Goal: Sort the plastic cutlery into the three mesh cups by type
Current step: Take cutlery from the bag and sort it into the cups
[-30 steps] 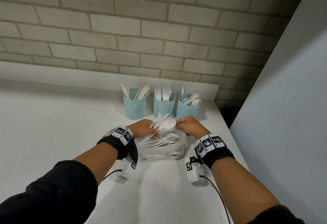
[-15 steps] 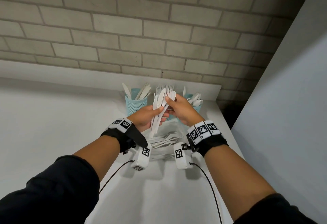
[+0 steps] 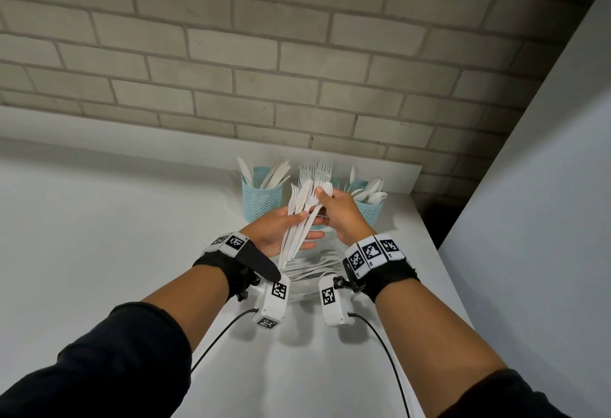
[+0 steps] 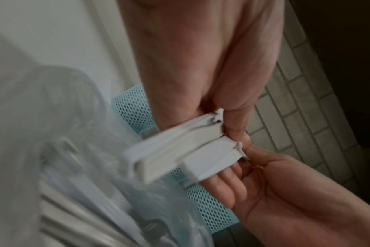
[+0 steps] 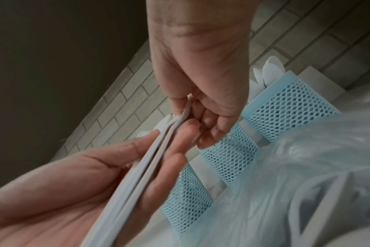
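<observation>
Just in front of the three mesh cups point(image 3: 319, 193), the left hand point(image 3: 274, 231) grips a fanned bundle of cutlery point(image 3: 297, 219) by its handles while the right hand point(image 3: 337, 212) pinches one spoon's point(image 3: 325, 190) neck; these light, slick, springy pieces likely slide, so hold them mid-handle.

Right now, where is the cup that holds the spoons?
In the head view, the spoon cup stands rightmost of the three, by the brick wall, just beyond the right hand.

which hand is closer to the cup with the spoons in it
Right. The right hand is raised just left of the spoon cup, almost beside its rim. The left hand, holding the bundle of cutlery, sits farther left, in front of the knife cup.
</observation>
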Demonstrator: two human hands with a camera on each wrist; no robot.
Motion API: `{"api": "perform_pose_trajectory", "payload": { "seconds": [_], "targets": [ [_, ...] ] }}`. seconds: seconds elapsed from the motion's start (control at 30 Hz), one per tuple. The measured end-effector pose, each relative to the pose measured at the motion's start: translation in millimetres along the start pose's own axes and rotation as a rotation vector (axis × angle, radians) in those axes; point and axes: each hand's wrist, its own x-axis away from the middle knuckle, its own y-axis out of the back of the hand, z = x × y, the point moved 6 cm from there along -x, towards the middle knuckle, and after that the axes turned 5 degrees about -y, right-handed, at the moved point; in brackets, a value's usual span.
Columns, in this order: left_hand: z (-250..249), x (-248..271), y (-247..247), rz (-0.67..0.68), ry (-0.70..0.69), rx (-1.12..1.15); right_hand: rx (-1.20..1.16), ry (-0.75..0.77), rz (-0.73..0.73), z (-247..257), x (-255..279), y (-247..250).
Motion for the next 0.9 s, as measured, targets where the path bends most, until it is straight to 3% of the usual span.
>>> {"api": "perform_pose_trajectory", "payload": {
  "seconds": [0.23,0.47,0.6,0.8,0.9],
  "targets": [
    [2,1,3,-0.032,0.010,-0.019,0.007,-0.015,-0.025,-2,-2,3],
    [3,2,14,-0.100,0.022,0.032,-0.278,-0.057,-0.167,11,-2,36],
    [2,0,17,-0.186,0.007,0.049,-0.321,0.037,-0.342,31,-8,58],
    [4,-7,18,-0.223,0.030,0.105,-0.309,0.092,-0.405,47,-15,71],
    [5,-7,15,-0.177,0.081,0.194,-0.329,0.271,-0.573,63,-12,90]
  ]
}}
